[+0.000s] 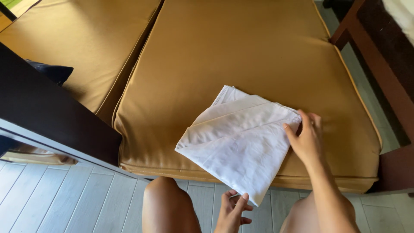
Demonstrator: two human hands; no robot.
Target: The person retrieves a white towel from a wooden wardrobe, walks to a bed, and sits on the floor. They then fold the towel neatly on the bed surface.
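We have a single view, from a camera worn on our head, so no second view shares the scene. It looks steeply down and forward from close above our bare knees (166, 203), taking in the pale plank floor (56, 198) at the near edge and the broad mustard-brown fabric seat cushion (241, 51) stretching to the far edge. A dark wooden slab (47, 112) cuts across the near left; a reddish wooden frame (388, 86) borders the right.
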